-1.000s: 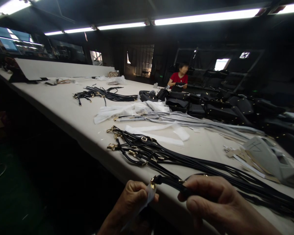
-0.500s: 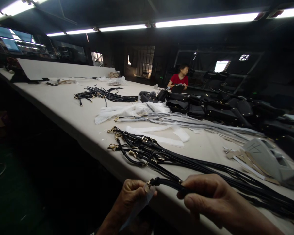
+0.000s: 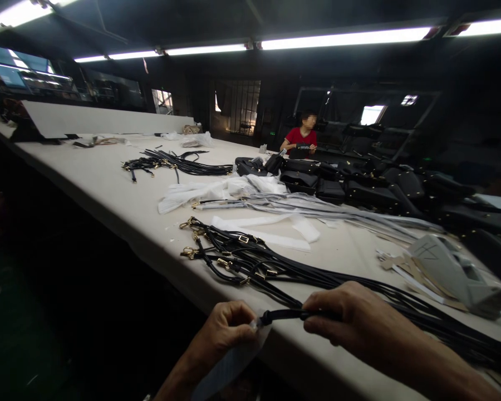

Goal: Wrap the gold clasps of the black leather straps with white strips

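At the table's near edge, my left hand [image 3: 229,328] pinches a translucent plastic sleeve [image 3: 225,370] around the end of a black strap [image 3: 281,314]. The strap's metal end is mostly covered by the plastic and my fingers. My right hand [image 3: 346,314] is closed on the same strap a little further along, thumb below and fingers above. Just beyond both hands lies a bundle of black straps [image 3: 284,267] with gold clasps and buckles, running off to the right.
White wrapping strips [image 3: 271,231] and plastic-covered straps [image 3: 300,206] lie behind the bundle. Another strap pile [image 3: 179,163] is further back. Black bags [image 3: 359,189] crowd the right side, near a grey tape dispenser [image 3: 455,273]. A person in red [image 3: 300,137] is across the table [image 3: 87,167].
My right hand has shifted slightly up and now grips the strap with thumb and fingers closer together. The metal end has gone further under the plastic at my left fingers.
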Available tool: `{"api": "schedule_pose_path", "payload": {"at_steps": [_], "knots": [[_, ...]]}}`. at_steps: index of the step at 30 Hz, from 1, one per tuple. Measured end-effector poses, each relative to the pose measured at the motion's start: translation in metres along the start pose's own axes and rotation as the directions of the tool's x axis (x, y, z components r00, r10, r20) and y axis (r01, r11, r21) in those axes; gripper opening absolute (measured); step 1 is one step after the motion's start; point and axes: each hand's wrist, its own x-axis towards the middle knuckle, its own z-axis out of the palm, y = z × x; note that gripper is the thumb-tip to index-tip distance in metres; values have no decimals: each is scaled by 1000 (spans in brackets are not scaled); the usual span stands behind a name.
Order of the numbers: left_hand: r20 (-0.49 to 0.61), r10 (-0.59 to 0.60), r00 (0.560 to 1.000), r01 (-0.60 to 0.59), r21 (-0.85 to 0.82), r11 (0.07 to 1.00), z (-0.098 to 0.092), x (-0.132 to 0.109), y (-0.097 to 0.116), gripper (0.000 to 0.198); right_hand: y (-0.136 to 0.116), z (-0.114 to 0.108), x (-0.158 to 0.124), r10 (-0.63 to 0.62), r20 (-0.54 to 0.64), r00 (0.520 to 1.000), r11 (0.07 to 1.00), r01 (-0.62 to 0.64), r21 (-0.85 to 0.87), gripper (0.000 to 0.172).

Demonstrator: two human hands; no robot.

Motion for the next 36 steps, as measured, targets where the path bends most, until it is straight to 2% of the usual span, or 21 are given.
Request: {"api": "schedule_pose_path", "payload": {"at_steps": [5,12,16,18,19,21,23,25,28,30,31,32,33,36], "knots": [[124,-10,992,39,-236,971,3,0,-5,36,9,-2,-3,-30,18,999,996,31,-78,16],[205,1,979,43,-214,976,11,7,-7,46,11,11,4,-135,21,991,985,137,-104,10],[211,67,975,-54,-67,996,21,8,5,46,6,28,15,-139,22,990,989,140,-58,9],[159,157,975,-181,151,972,24,6,8,41,4,31,19,-135,47,990,991,135,-5,13],[127,231,965,-259,288,922,24,5,8,38,4,30,19,-138,55,989,990,138,17,12],[103,391,915,-384,528,758,21,4,4,34,6,23,18,-150,76,986,988,146,52,9],[122,516,848,-462,646,607,17,3,-1,28,14,13,15,-145,128,981,984,130,117,10],[150,614,775,-530,684,501,14,2,-5,24,24,5,13,-118,185,976,973,77,217,13],[211,720,662,-604,718,345,13,1,-7,15,40,6,11,-78,187,979,933,6,361,18],[270,745,610,-633,732,253,14,2,-6,19,45,12,12,-64,186,981,910,-19,414,18],[285,744,604,-638,732,238,15,2,-5,22,46,15,12,-60,189,980,906,-26,422,17],[287,729,621,-639,724,259,15,3,-4,26,46,17,12,-55,189,980,909,-29,415,16],[273,695,665,-629,707,324,16,4,-2,29,45,19,12,-51,181,982,920,-25,392,16],[194,468,862,-479,614,628,18,5,7,28,38,19,11,-87,69,994,976,72,204,15]]}}
